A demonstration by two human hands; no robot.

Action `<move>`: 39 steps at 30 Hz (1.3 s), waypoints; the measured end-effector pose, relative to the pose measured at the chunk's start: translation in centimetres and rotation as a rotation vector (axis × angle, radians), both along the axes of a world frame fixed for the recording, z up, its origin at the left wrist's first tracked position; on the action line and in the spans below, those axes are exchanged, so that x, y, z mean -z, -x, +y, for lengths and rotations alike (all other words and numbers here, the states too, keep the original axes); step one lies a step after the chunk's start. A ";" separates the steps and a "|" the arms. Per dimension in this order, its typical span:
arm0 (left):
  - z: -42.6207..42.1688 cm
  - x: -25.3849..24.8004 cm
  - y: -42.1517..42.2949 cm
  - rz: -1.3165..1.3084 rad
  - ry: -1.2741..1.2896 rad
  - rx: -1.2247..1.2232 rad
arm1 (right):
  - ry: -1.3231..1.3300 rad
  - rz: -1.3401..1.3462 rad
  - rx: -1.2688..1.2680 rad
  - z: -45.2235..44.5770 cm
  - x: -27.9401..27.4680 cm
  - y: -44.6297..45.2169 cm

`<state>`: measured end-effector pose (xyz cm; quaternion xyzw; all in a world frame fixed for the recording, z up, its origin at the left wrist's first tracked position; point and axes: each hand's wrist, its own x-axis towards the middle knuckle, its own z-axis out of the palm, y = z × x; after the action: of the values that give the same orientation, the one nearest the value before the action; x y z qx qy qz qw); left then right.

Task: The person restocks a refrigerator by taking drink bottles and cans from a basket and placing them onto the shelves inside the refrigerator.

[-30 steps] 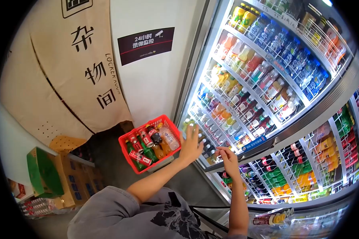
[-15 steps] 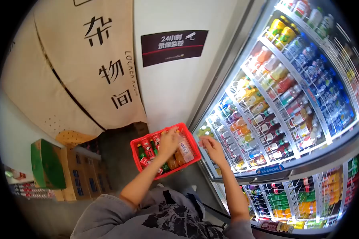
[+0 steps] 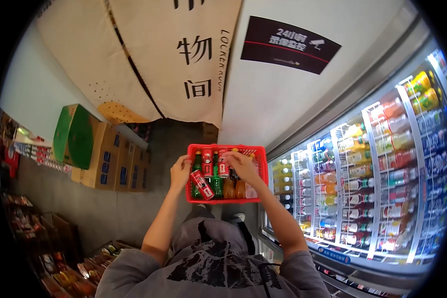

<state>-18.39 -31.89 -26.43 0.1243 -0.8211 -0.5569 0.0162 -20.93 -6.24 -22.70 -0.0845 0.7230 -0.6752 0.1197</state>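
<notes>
L hand is at L rim of red basket, fingers curled – can't tell if gripping. R hand is above basket, fingertips by a red can – grip unclear too. Basket w/ cans & bottles sits in front of torso, near lit fridge.

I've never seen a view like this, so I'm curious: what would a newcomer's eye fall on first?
Probably the bright red basket of drinks at the middle, with the left hand at its left edge and the right hand over its contents. Next might come the lit fridge on the right, its shelves packed with colourful bottles, then the beige curtain with large black characters, top left of centre.
</notes>
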 end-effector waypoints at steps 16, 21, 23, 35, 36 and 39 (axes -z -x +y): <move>-2.0 12.4 -4.6 -0.151 0.139 0.174 | -0.556 -0.233 -0.069 -7.8 17.5 -6.8; -2.4 12.8 -3.6 -0.093 0.129 0.260 | -0.711 -0.123 -0.047 -9.4 19.2 -8.4; -3.0 12.9 -3.4 -0.017 0.192 0.306 | -0.807 -0.118 -0.046 -10.1 18.6 -8.7; -2.9 11.6 -2.9 0.018 0.016 0.252 | -0.717 -0.067 0.176 -10.1 13.6 -9.2; -2.8 11.3 -2.9 0.071 0.022 0.233 | -0.694 -0.060 0.179 -10.2 13.3 -9.2; -1.7 9.6 -3.2 -0.036 -0.442 0.078 | -0.640 -0.040 0.211 -10.9 11.8 -8.6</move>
<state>-15.18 -33.55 -35.99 0.1028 -0.6836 -0.7210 -0.0476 -12.34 -17.09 -34.47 0.0462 0.9006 -0.4240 0.0839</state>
